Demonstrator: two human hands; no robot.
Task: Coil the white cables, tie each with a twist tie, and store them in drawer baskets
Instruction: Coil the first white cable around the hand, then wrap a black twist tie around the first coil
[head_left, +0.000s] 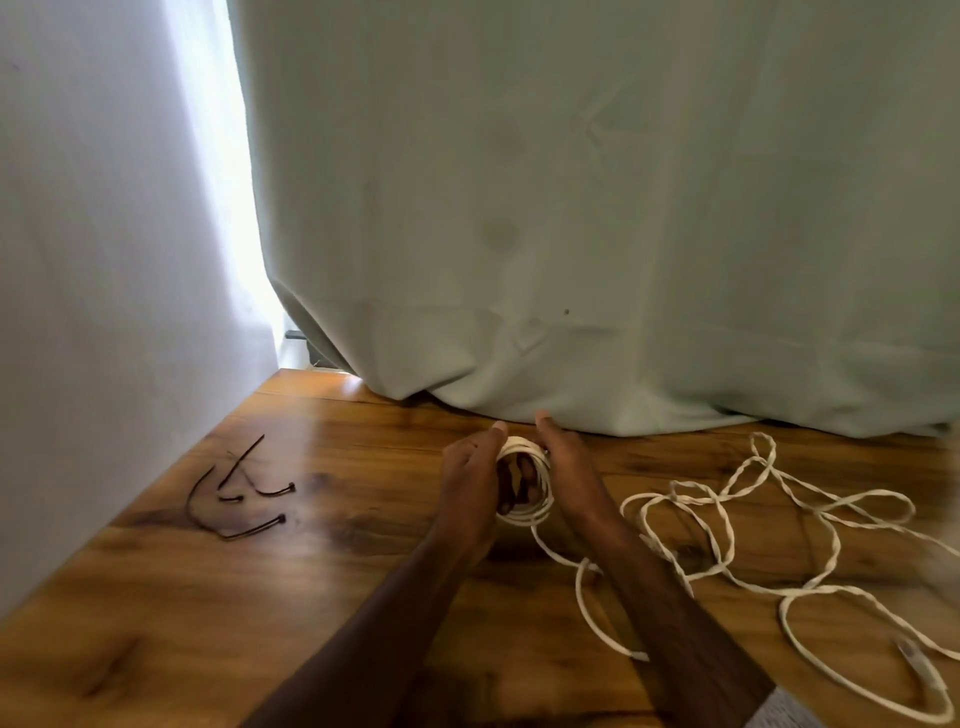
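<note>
Head view: a white cable (727, 525) is partly wound into a small coil (524, 480), its loose length sprawling rightward over the table (156, 597). Left hand (475, 483) and right hand (566, 467) flank the coil, both gripping it.

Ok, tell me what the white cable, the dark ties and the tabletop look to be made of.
White cable: looks like a twisted cord, matte, paper or fibre; a spiral ridge shows along it.
Dark ties: thin, stiff, probably plastic, each ending in a small head.
Tabletop: wood or wood-look veneer, glossy; grain, knots and glare show.

Both forearms reach forward, left hand (475, 480) and right hand (566, 467) close together, fingers curled inward.
</note>
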